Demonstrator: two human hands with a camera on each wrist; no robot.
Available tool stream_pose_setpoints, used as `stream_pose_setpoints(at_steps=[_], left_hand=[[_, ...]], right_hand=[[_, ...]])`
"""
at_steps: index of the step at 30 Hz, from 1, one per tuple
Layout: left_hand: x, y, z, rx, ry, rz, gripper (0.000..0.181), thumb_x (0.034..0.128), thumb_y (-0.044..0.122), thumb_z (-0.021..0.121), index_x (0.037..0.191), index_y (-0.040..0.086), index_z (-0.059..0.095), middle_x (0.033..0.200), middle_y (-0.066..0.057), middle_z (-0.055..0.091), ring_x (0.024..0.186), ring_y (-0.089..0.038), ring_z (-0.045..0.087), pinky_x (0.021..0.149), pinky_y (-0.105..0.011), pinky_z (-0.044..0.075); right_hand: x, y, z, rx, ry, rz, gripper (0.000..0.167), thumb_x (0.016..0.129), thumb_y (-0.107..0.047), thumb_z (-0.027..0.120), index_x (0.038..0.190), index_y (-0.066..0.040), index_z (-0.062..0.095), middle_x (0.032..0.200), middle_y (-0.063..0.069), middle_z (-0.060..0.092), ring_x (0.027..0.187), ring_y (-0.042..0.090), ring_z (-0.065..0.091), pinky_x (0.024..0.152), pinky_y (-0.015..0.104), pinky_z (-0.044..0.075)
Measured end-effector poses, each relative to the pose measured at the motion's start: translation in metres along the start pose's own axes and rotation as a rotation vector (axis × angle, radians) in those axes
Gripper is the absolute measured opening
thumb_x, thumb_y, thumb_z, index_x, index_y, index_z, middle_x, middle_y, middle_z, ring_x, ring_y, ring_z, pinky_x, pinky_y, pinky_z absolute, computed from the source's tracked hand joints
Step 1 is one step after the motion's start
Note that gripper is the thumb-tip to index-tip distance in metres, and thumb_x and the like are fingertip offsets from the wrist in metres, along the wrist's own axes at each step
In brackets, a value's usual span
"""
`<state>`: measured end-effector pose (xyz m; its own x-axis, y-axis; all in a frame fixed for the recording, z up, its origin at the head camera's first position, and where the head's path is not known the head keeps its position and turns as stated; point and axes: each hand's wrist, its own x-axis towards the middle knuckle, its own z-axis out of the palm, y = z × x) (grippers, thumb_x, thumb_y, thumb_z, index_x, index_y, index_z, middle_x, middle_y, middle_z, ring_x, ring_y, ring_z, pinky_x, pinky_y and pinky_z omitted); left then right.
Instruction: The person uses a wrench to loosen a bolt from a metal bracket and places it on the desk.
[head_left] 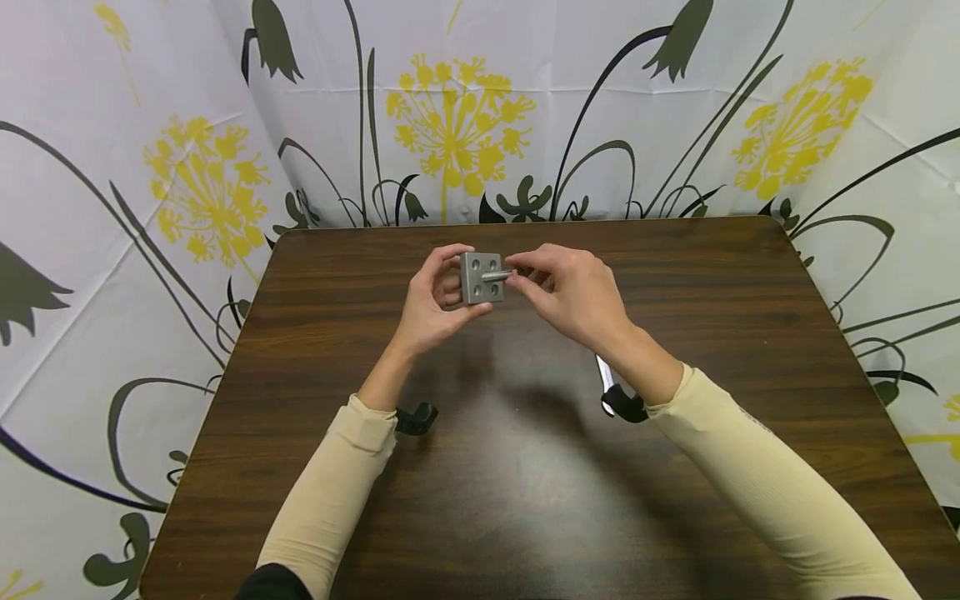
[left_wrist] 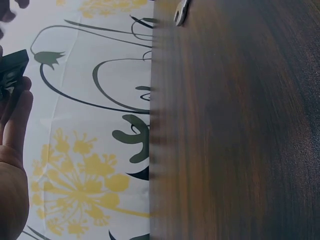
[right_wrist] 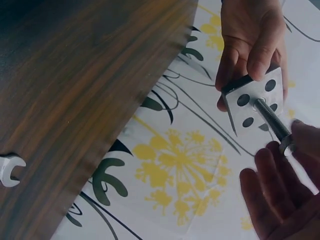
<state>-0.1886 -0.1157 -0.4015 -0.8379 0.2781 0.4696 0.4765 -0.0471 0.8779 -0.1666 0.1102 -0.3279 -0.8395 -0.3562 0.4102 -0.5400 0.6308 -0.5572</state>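
Observation:
My left hand (head_left: pixel 429 310) holds a square grey metal block (head_left: pixel 470 289) by its edges, fingers behind and thumb below. Several round holes mark the block's face. From its middle a threaded bolt (right_wrist: pixel 271 119) sticks out toward my right hand (head_left: pixel 581 293). At the bolt's free end sits a small nut (right_wrist: pixel 285 146), which my right thumb and fingertips pinch. In the left wrist view only part of the block (left_wrist: pixel 16 61) shows, dark, at the left edge. Both hands are raised above the table.
A silver open-ended wrench (head_left: pixel 604 375) lies on the dark wooden table (head_left: pixel 495 500), partly hidden below my right wrist. Black wrist mounts (head_left: pixel 417 419) sit on both wrists. A white curtain with flower prints (head_left: pixel 577 50) stands behind the table and along its sides.

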Motion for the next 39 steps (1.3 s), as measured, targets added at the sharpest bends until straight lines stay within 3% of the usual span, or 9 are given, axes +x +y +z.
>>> stream_pose_setpoints(at_steps=[4,10,16,19,22,25,28,32,39], left_hand=[[0.001,0.0,0.0,0.001,0.009,-0.009,0.077,0.0674,-0.021,0.078,0.134,0.0,0.046,0.116,-0.021,0.058,0.102,-0.036,0.066,0.081,-0.041,0.057],[0.002,0.014,0.003,0.011,0.005,-0.015,0.074,0.0676,-0.023,0.076,0.132,-0.006,0.044,0.114,-0.024,0.058,0.102,-0.039,0.066,0.08,-0.04,0.057],[0.002,0.028,0.006,0.012,0.001,-0.027,0.071,0.0694,-0.022,0.076,0.131,-0.008,0.043,0.114,-0.024,0.057,0.102,-0.038,0.066,0.082,-0.041,0.057],[0.002,0.028,0.006,0.014,0.003,-0.021,0.071,0.0695,-0.022,0.075,0.131,-0.008,0.043,0.114,-0.025,0.057,0.102,-0.039,0.066,0.081,-0.041,0.057],[0.002,0.027,0.005,0.019,0.008,-0.017,0.071,0.0691,-0.022,0.076,0.131,-0.008,0.043,0.113,-0.025,0.058,0.101,-0.04,0.066,0.08,-0.04,0.057],[0.002,0.027,0.005,0.023,0.01,-0.019,0.072,0.069,-0.022,0.076,0.131,-0.006,0.044,0.113,-0.024,0.058,0.101,-0.04,0.066,0.081,-0.041,0.057],[0.002,0.028,0.004,0.02,0.009,-0.026,0.071,0.0691,-0.022,0.076,0.131,-0.006,0.044,0.113,-0.023,0.058,0.102,-0.04,0.066,0.082,-0.041,0.057],[0.002,0.028,0.004,0.015,0.019,-0.026,0.072,0.0682,-0.022,0.076,0.13,-0.007,0.044,0.113,-0.023,0.058,0.1,-0.038,0.066,0.081,-0.041,0.057],[0.001,0.005,-0.001,0.008,0.014,-0.007,0.077,0.0668,-0.023,0.077,0.134,-0.004,0.044,0.115,-0.024,0.057,0.101,-0.039,0.066,0.081,-0.042,0.057]], right_hand=[[-0.001,0.001,0.0,0.003,0.011,-0.039,0.031,0.088,-0.027,0.076,0.117,-0.018,0.073,0.095,-0.007,0.067,0.077,0.008,0.062,0.06,0.031,0.048],[0.001,-0.001,0.0,-0.039,0.014,0.077,0.027,0.093,-0.042,0.066,0.108,-0.022,0.076,0.081,-0.01,0.07,0.067,0.004,0.061,0.055,0.032,0.046],[-0.001,0.0,-0.002,-0.007,-0.013,-0.026,0.027,0.088,-0.022,0.075,0.115,-0.017,0.074,0.093,-0.006,0.069,0.075,0.009,0.063,0.062,0.031,0.05],[0.0,0.0,-0.002,-0.01,-0.01,-0.027,0.031,0.088,-0.027,0.075,0.117,-0.017,0.073,0.094,-0.006,0.07,0.075,0.009,0.064,0.062,0.03,0.051],[0.001,-0.001,-0.001,-0.009,0.008,0.033,0.029,0.091,-0.037,0.07,0.113,-0.018,0.075,0.086,-0.007,0.071,0.069,0.006,0.062,0.058,0.031,0.048],[0.002,-0.002,0.0,-0.003,0.017,0.064,0.025,0.094,-0.038,0.066,0.107,-0.019,0.077,0.082,-0.008,0.07,0.066,0.006,0.059,0.056,0.031,0.045],[0.002,-0.002,-0.001,0.014,0.01,0.019,0.02,0.091,-0.027,0.071,0.108,-0.018,0.077,0.086,-0.008,0.07,0.069,0.008,0.061,0.058,0.03,0.047],[0.001,-0.001,-0.002,0.008,0.013,-0.049,0.029,0.087,-0.021,0.077,0.115,-0.017,0.074,0.092,-0.006,0.069,0.073,0.011,0.063,0.06,0.031,0.048],[0.001,-0.004,-0.001,-0.021,0.045,0.055,0.026,0.091,-0.038,0.07,0.107,-0.02,0.077,0.081,-0.008,0.071,0.065,0.005,0.061,0.055,0.032,0.046]])
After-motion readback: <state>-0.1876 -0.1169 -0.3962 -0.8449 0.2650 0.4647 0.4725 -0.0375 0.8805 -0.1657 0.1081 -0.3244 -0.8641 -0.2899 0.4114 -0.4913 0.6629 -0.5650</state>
